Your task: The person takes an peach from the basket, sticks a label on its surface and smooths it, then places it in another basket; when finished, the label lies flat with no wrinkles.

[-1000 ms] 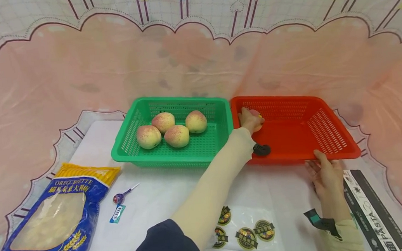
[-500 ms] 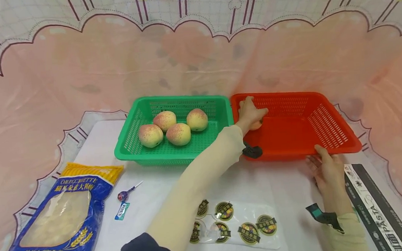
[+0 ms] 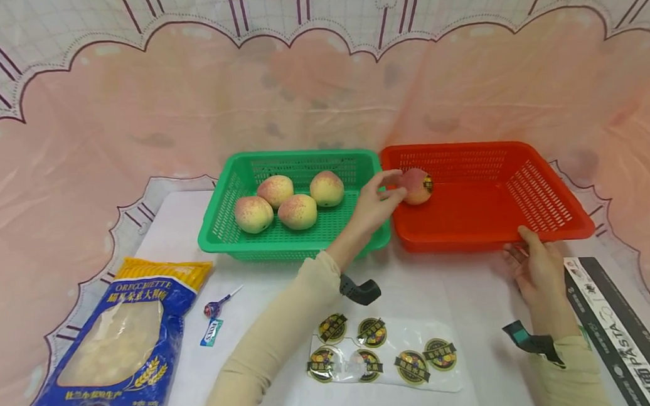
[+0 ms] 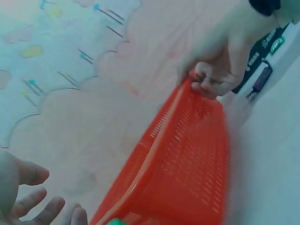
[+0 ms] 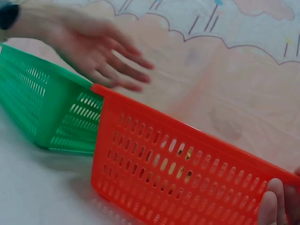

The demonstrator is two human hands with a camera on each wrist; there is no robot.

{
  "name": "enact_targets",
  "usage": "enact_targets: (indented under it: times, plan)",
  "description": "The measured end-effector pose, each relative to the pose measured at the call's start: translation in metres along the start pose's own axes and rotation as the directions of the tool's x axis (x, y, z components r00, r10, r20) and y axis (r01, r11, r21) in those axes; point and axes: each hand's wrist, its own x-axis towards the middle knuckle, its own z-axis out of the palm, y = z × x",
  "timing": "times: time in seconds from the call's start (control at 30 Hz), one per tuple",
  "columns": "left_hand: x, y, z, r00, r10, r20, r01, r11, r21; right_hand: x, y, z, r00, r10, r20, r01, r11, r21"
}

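Note:
My left hand [image 3: 375, 206] hovers over the gap between the two baskets, thumb and fingers spread and nothing held. Just right of its fingertips, a peach [image 3: 413, 186] with a black-and-gold sticker [image 3: 428, 184] lies at the left end of the red plastic basket [image 3: 458, 241]. In the right wrist view the same left hand [image 5: 101, 51] is blurred above the basket's corner. My right hand [image 3: 538, 270] grips the red basket's front rim near its right corner, thumb on top. The left wrist view shows those right fingers [image 4: 213, 78] curled round the rim.
A green basket [image 3: 300, 245] with several peaches [image 3: 297, 212] stands left of the red one. In front lies a sheet of round stickers [image 3: 412, 367]. Orecchiette bag [image 3: 109, 350], lollipop [image 3: 213, 309] and small mint packet [image 3: 211, 332] lie left; a pasta box [image 3: 623, 333] lies right.
My left hand has let go of the peach in the red basket and drawn back left toward the green basket, uncovering the peach. The right hand has stayed at the red rim.

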Motion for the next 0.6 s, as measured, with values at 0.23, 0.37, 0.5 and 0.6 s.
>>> enact_targets:
  times: [0.23,0.37,0.5,0.6]
  plan:
    - [-0.053,0.005,-0.029,0.996,0.085,-0.034,-0.088,0.991,-0.098,0.0,0.0,0.001,1.0,0.005,0.03,-0.006,0.999,0.038]
    - [-0.077,0.005,-0.039,0.989,0.125,-0.075,-0.132,0.986,-0.105,0.0,0.001,0.0,0.998,0.02,0.063,-0.024,0.998,0.053]
    - [-0.092,-0.005,-0.048,0.984,0.144,-0.103,-0.155,0.983,-0.102,0.0,0.004,-0.005,0.992,0.052,0.118,-0.064,0.993,0.1]
    - [-0.099,-0.019,-0.055,0.981,0.155,-0.115,-0.167,0.981,-0.101,-0.002,0.007,-0.008,0.984,0.065,0.166,-0.087,0.988,0.124]
